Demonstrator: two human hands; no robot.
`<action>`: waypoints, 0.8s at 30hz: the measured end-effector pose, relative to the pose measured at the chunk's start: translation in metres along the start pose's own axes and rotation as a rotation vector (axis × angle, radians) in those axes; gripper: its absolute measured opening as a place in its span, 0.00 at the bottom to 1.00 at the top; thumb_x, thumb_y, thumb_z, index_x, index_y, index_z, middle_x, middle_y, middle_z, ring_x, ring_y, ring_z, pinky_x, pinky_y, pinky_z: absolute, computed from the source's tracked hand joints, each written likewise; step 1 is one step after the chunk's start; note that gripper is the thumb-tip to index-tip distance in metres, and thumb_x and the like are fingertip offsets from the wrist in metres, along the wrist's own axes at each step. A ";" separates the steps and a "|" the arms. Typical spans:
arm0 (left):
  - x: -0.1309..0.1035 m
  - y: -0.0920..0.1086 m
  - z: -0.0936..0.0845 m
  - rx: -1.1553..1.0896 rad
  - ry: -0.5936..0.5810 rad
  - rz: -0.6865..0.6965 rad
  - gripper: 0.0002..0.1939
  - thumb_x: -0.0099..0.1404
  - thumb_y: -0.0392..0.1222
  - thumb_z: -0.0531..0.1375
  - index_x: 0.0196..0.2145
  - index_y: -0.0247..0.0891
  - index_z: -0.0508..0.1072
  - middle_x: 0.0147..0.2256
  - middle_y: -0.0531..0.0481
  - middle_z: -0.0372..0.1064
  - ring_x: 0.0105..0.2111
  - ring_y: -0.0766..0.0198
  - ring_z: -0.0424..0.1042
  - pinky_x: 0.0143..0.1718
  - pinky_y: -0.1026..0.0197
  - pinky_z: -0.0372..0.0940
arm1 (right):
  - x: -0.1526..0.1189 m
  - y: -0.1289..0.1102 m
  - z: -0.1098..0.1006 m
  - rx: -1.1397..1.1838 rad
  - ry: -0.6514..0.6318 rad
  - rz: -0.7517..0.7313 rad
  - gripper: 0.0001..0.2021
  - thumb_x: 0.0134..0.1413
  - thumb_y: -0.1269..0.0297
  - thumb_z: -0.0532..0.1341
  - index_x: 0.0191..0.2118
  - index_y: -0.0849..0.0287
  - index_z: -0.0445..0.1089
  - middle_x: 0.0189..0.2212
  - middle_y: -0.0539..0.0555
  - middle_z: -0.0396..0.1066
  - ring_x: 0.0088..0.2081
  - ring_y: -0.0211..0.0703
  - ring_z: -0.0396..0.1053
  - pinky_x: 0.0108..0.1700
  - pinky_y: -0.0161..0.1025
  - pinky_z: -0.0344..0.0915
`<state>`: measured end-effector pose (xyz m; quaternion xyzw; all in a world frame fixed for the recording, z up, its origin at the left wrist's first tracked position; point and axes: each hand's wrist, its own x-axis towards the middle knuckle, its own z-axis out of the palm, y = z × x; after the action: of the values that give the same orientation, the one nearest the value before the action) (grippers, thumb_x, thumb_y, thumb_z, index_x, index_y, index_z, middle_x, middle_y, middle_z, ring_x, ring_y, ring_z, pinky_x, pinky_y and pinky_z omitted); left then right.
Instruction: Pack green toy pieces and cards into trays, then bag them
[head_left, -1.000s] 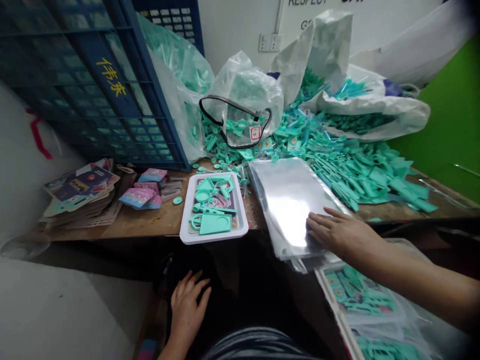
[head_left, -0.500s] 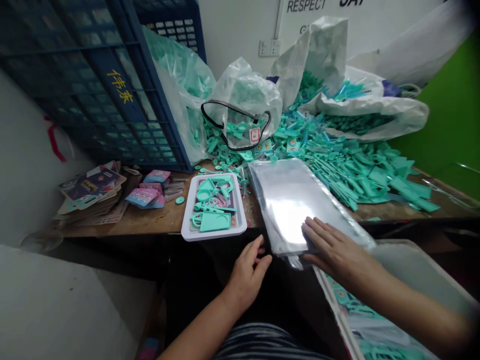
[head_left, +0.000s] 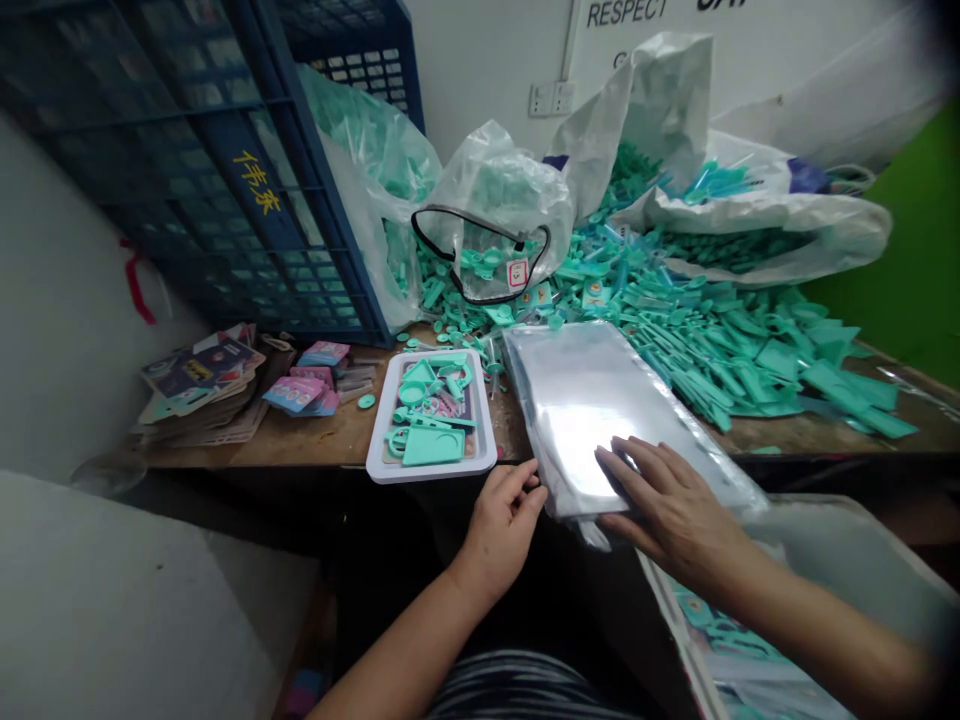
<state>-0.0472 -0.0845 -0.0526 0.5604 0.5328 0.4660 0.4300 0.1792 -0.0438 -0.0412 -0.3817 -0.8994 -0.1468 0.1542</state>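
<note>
Two bare hands at the near end of a stack of clear plastic sheets [head_left: 577, 385]. The stack, which serves as landmark, lies ahead of the person, its long axis running away from the body and slanting leftward at the far end; its near end juts past the table [head_left: 322, 440] edge. The right hand [head_left: 675, 505] rests palm down on the near right part of the stack, fingers extended and slightly parted. The left hand [head_left: 501, 525] is at the near left corner, fingers curled and thumb just below the forefinger; whether they pinch the film cannot be told. Both hands are about equally near the end.

Materials: the stack is flat, rectangular and glossy, with a bright glare and wrinkled edges; whether its layers are bags is unclear. Just left of it, a smooth white tray [head_left: 486, 420] with rounded corners holds hard green toy pieces [head_left: 433, 446]. Right of and behind it spreads a heap of loose green plastic parts [head_left: 712, 350], many long and thin.
</note>
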 end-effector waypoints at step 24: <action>-0.014 0.008 -0.002 -0.166 -0.139 -0.075 0.24 0.59 0.40 0.57 0.54 0.35 0.67 0.37 0.48 0.63 0.32 0.68 0.62 0.35 0.62 0.61 | -0.005 -0.015 0.004 -0.060 0.019 0.067 0.26 0.62 0.54 0.50 0.60 0.64 0.56 0.57 0.68 0.62 0.59 0.62 0.57 0.56 0.60 0.55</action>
<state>-0.0474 -0.0991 -0.0455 0.5333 0.4819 0.4522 0.5281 0.1704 -0.0556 -0.0486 -0.4147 -0.8798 -0.1721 0.1561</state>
